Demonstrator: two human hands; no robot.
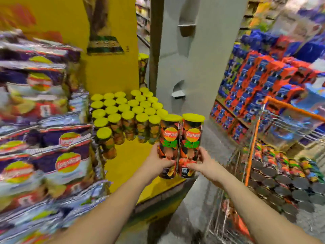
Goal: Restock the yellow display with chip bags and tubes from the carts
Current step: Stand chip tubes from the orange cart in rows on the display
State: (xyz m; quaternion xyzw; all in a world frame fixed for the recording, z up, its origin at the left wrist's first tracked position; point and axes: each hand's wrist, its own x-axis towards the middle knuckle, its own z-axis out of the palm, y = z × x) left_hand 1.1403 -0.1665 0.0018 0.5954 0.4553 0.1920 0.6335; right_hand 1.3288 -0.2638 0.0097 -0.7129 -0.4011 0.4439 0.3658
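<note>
Two dark chip tubes with yellow lids stand side by side in the air over the front right corner of the yellow display (130, 161). My left hand (159, 160) grips the left chip tube (170, 138) near its base. My right hand (202, 162) grips the right chip tube (192, 136) the same way. Behind them, several upright tubes with yellow lids (128, 110) fill the back of the display shelf. Purple chip bags (58, 155) are stacked at the left of the display.
A wire cart with orange trim (253, 138) stands at the right, loaded with several tubes lying on their sides (288, 175). A grey pillar (193, 67) rises behind the display. Red and blue boxes (260, 76) fill shelves at the far right.
</note>
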